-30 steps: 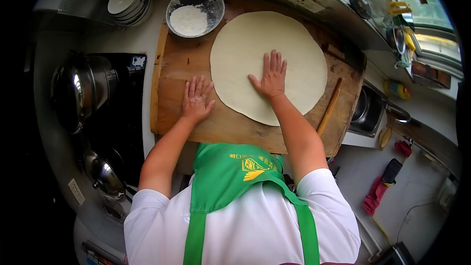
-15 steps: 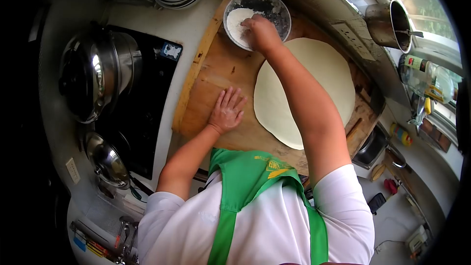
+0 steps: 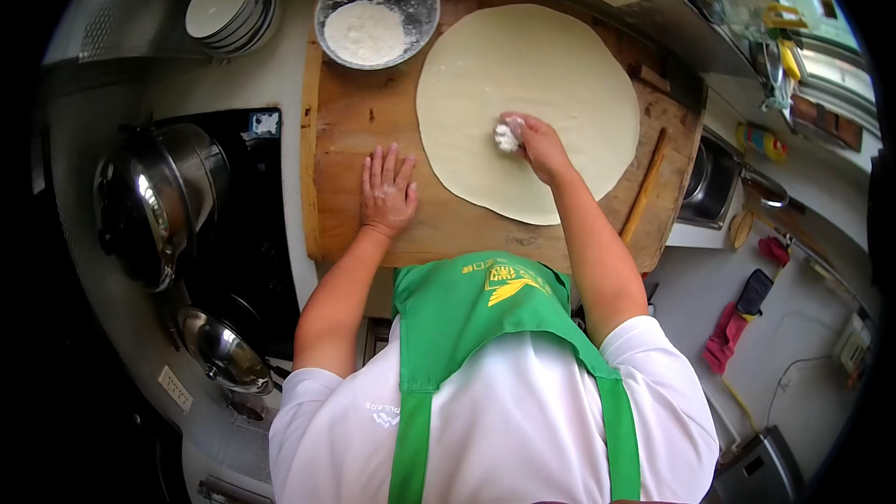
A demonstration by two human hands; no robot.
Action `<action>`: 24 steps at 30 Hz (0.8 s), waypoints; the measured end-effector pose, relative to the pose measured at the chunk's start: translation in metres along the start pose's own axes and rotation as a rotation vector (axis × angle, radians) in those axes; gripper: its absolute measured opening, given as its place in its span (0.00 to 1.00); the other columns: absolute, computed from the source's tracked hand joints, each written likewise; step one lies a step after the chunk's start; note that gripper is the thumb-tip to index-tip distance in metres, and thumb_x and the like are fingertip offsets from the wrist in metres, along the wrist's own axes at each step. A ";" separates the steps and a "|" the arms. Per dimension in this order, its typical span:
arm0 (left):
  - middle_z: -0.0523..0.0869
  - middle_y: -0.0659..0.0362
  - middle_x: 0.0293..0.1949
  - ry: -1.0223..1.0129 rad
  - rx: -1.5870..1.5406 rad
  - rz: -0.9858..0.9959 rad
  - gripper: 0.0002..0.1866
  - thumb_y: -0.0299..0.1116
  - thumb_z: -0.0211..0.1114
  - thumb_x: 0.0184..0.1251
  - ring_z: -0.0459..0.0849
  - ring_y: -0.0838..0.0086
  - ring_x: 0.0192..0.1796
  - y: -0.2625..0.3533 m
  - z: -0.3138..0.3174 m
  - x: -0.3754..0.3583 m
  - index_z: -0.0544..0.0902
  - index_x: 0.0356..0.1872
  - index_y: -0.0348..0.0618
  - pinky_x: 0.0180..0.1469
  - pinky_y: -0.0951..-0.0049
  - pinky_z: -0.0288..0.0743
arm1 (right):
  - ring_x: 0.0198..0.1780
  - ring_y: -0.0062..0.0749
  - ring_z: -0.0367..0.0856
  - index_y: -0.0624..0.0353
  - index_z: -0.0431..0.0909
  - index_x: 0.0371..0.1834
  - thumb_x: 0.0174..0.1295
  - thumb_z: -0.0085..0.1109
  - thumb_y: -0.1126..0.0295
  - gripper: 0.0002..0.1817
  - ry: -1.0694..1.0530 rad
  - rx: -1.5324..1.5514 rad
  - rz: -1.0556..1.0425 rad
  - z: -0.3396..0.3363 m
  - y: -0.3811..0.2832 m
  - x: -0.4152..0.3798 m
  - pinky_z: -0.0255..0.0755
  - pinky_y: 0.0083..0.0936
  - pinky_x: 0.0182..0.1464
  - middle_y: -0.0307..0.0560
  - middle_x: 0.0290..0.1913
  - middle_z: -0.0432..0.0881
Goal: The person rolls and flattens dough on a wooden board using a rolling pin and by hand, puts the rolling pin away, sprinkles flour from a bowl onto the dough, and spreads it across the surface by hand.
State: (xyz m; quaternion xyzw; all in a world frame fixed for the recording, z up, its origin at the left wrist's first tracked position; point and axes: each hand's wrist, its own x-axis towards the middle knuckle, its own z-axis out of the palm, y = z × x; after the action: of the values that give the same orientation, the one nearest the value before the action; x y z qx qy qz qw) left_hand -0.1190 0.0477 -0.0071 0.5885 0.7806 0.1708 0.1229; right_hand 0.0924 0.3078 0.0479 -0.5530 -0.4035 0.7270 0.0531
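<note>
A wide, thin round sheet of dough (image 3: 523, 56) lies on the wooden board (image 3: 350, 121). Above its middle, my right hand (image 3: 536, 142) is closed around a clump of white flour (image 3: 507, 136), which shows at the fingertips. My left hand (image 3: 387, 193) rests flat on the board to the left of the dough, fingers spread and lightly dusted, holding nothing. At the board's far left corner stands a metal bowl (image 3: 415, 9) with a heap of flour in it.
A wooden rolling pin (image 3: 646, 182) lies on the board right of the dough. Left of the board are a stove (image 3: 266, 252) with a large lidded pot (image 3: 154, 201) and a lidded pan (image 3: 222, 347). Stacked bowls (image 3: 224, 9) stand far left; a sink (image 3: 707, 189) is at right.
My right hand has left the flour bowl and come over the dough with flour in it. The view has shifted; my left hand stays flat on the board.
</note>
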 end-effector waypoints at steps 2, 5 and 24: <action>0.66 0.47 0.82 0.000 0.038 -0.013 0.33 0.39 0.63 0.67 0.57 0.44 0.85 0.000 0.001 0.000 0.77 0.75 0.50 0.86 0.41 0.46 | 0.50 0.26 0.89 0.61 0.81 0.69 0.83 0.54 0.63 0.19 0.058 -0.038 0.077 -0.046 0.032 -0.027 0.86 0.27 0.53 0.43 0.53 0.89; 0.65 0.46 0.83 0.003 0.077 0.004 0.34 0.38 0.63 0.66 0.56 0.43 0.86 -0.002 0.006 -0.002 0.76 0.76 0.49 0.86 0.41 0.46 | 0.49 0.35 0.91 0.65 0.78 0.70 0.86 0.49 0.64 0.20 0.396 0.271 0.034 -0.113 0.040 -0.040 0.90 0.31 0.49 0.52 0.54 0.89; 0.61 0.50 0.85 -0.023 0.172 -0.036 0.36 0.41 0.61 0.65 0.52 0.48 0.88 -0.002 0.012 -0.003 0.74 0.78 0.53 0.88 0.45 0.42 | 0.54 0.34 0.90 0.67 0.79 0.68 0.83 0.49 0.72 0.17 -0.204 0.196 -0.081 0.008 0.010 0.025 0.86 0.30 0.57 0.52 0.56 0.88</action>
State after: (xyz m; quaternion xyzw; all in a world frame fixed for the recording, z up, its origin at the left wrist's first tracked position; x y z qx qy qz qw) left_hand -0.1150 0.0460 -0.0187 0.5847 0.8015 0.0939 0.0837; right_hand 0.0799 0.3094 0.0229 -0.4518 -0.3559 0.8125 0.0951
